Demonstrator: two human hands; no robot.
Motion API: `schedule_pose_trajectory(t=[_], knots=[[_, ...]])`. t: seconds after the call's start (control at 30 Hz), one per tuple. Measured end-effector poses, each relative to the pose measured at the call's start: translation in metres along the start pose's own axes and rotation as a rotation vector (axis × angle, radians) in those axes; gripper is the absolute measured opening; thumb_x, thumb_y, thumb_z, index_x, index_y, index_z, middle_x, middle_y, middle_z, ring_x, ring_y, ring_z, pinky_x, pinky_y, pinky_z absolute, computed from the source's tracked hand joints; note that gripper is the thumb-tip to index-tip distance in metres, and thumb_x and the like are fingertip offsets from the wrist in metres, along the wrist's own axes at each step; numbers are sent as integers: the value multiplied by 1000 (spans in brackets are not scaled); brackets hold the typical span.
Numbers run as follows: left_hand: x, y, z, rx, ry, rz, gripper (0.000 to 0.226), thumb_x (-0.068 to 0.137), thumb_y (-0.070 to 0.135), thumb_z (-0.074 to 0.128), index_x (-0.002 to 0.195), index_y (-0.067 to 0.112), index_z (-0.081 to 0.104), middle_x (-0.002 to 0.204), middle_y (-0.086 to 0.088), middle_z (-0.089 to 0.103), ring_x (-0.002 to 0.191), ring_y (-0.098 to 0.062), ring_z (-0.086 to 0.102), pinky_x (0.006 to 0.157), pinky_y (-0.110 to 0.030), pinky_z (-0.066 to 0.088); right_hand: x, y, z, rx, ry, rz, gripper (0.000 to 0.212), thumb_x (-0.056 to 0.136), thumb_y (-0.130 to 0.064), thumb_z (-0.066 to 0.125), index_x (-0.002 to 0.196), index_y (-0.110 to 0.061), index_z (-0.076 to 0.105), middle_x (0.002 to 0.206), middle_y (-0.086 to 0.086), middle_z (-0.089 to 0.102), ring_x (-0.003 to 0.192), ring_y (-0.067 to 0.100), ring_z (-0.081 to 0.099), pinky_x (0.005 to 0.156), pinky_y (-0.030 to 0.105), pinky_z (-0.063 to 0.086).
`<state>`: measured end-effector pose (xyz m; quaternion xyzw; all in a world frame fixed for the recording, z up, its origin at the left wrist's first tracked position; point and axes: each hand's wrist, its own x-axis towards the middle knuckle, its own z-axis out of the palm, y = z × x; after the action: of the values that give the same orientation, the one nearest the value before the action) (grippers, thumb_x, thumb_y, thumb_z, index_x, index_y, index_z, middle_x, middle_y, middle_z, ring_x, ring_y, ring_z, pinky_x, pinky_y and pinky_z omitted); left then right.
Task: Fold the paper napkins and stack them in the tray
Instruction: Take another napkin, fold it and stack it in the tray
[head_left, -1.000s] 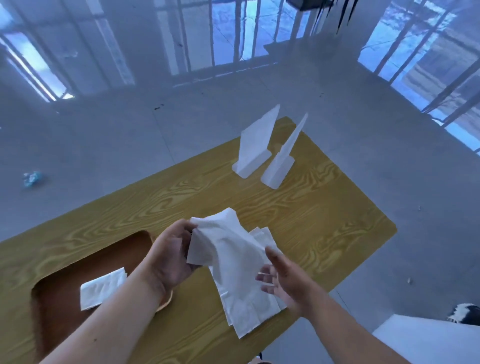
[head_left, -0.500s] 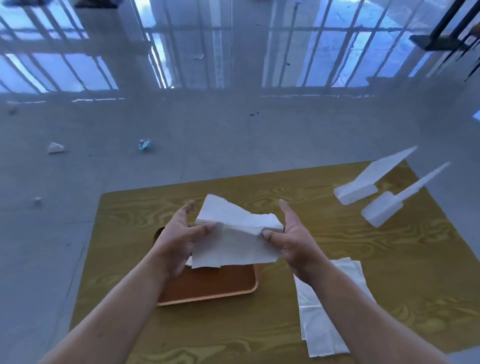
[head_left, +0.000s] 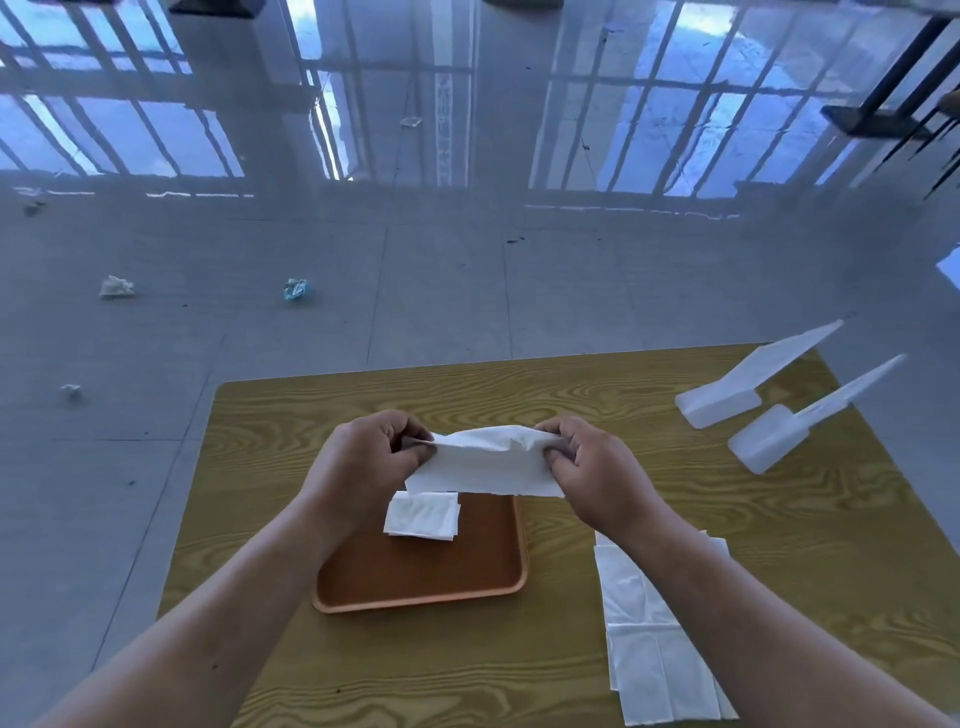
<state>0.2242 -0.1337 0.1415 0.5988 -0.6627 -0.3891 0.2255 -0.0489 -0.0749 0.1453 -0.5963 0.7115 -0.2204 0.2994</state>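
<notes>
White napkin (head_left: 485, 464) — creased, doubled, pinched both ends.

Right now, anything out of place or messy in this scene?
On the table, nothing odd: one folded napkin sits in the tray, and both hands hold a napkin above it. The mess is on the floor: crumpled white scraps and a crumpled blue wrapper beyond the table's far-left corner.

A wood-grain table (head_left: 311, 415) carries a brown tray (head_left: 415, 592), flat white napkins (head_left: 654, 665) and two white plastic stands (head_left: 748, 395).
</notes>
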Motion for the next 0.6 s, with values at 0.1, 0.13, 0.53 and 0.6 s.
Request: schedule_pose_trajectory(t=[0.1, 0.13, 0.53, 0.6], knots=[[3, 10, -4, 151, 27, 123, 11, 89, 37, 79, 82, 39, 72, 91, 17, 70, 91, -3, 61, 80, -24, 45, -1, -1, -6, -95, -12, -9, 28, 100, -28, 57, 126, -29, 67, 101, -8, 72, 94, 15, 67, 76, 34, 53], [4, 15, -6, 199, 35, 175, 8, 91, 39, 78, 85, 39, 71, 100, 18, 65, 101, -5, 55, 87, -28, 41, -2, -1, -8, -161, -11, 1, 36, 97, -38, 58, 132, -29, 63, 112, -5, 70, 109, 20, 64, 86, 35, 52], [11, 66, -34, 387, -161, 414, 5, 96, 38, 71, 93, 40, 68, 139, 18, 59, 139, -7, 38, 103, -29, 32, 22, -38, 15, -143, -298, -121, 17, 90, -35, 76, 106, -36, 69, 121, -9, 69, 123, 17, 60, 108, 34, 47], [13, 62, -41, 388, -133, 398, 4, 96, 36, 72, 94, 37, 69, 138, 16, 61, 137, -10, 41, 102, -32, 35, 23, -42, 20, -23, -365, -38, 8, 87, -31, 75, 83, -31, 68, 91, -10, 72, 85, 15, 69, 81, 44, 60]])
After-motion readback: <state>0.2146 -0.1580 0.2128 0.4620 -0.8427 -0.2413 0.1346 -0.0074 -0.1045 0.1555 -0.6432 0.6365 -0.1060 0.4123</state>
